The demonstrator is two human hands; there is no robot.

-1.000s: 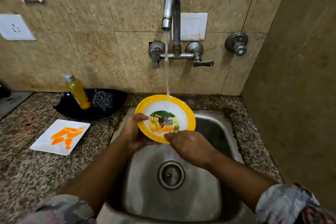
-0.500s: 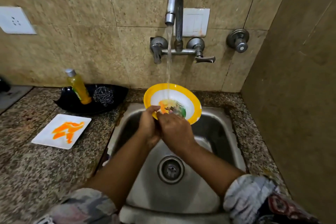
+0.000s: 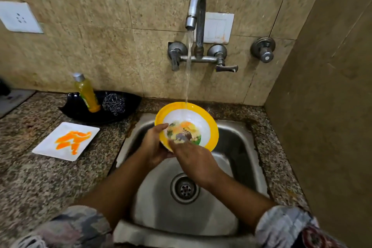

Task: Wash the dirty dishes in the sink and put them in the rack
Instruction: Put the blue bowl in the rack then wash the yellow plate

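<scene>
A yellow-rimmed bowl [image 3: 209,125] with a coloured picture inside is held tilted over the steel sink [image 3: 231,143], under the running water from the tap [image 3: 196,8]. My left hand [image 3: 154,145] grips the bowl's left rim from below. My right hand [image 3: 193,159] lies flat on the bowl's near inside, fingers blurred against the picture. On the counter to the left sits a white square plate [image 3: 50,145] smeared with orange sauce. No rack is in view.
A black dish [image 3: 132,98] at the back of the granite counter holds a yellow soap bottle [image 3: 86,94] and a steel scrubber [image 3: 113,102]. A wall stands close on the right. The sink drain [image 3: 185,188] is uncovered.
The bowl has been turned in my hands under the stream, its picture now rotated. My right hand slid across the inside of the bowl, from the near edge to the middle and back.
</scene>
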